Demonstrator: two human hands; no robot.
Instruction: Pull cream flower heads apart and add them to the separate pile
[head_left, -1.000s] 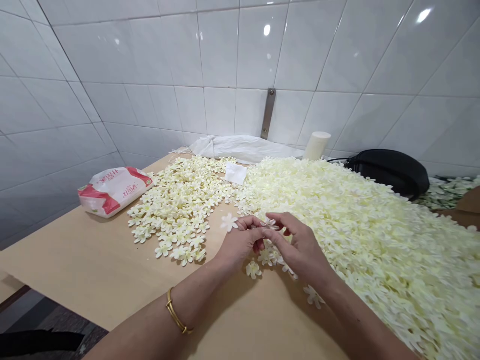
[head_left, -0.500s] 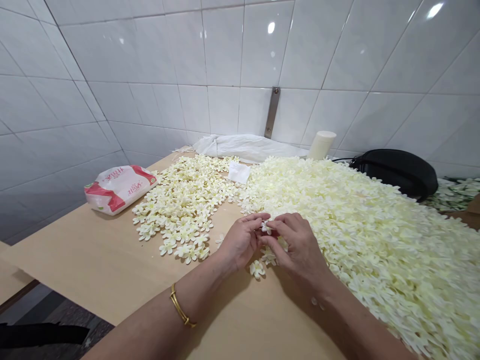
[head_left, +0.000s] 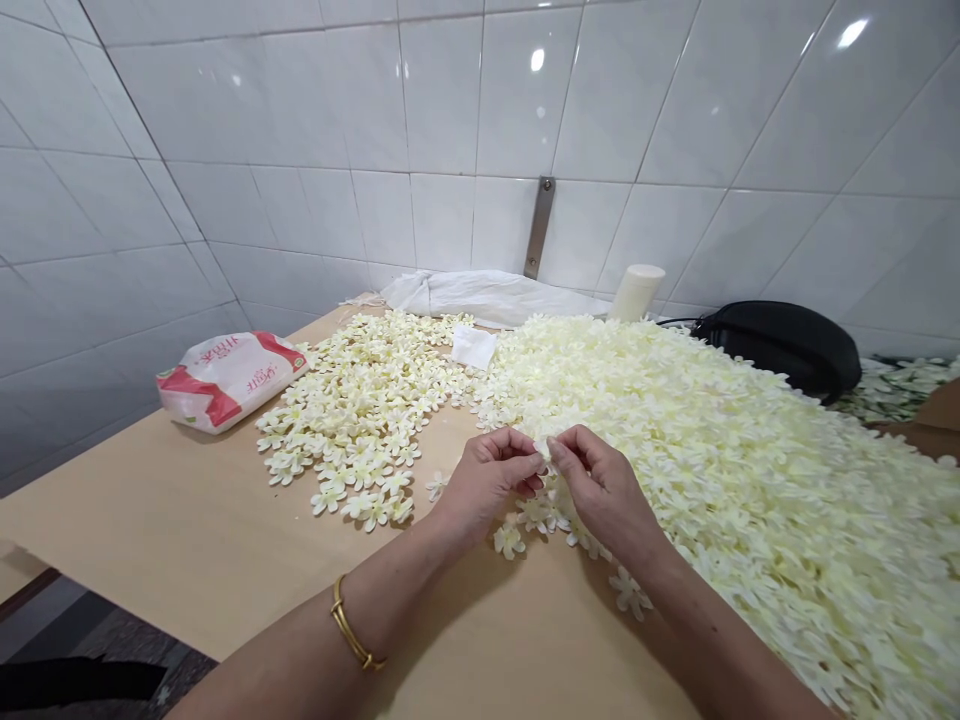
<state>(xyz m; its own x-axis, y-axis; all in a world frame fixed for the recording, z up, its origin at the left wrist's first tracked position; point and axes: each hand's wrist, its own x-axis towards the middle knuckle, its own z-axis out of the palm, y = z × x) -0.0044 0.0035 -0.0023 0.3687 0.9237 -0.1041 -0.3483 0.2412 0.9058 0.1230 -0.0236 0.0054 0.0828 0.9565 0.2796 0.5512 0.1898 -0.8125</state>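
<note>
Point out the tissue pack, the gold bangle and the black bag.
tissue pack (head_left: 229,378), head view, on the middle of its white and red wrapper.
gold bangle (head_left: 352,634), head view, on the band over the left wrist.
black bag (head_left: 784,342), head view, on its top surface.

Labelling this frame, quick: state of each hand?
Left hand: fingers pinched shut on a small cream flower piece.
Right hand: fingertips pinched on the same flower piece from the other side.

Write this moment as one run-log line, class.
left hand: pinching small cream fabric flower | right hand: pinching same flower | beside: large cream flower heap | surface: tan wooden table
</note>
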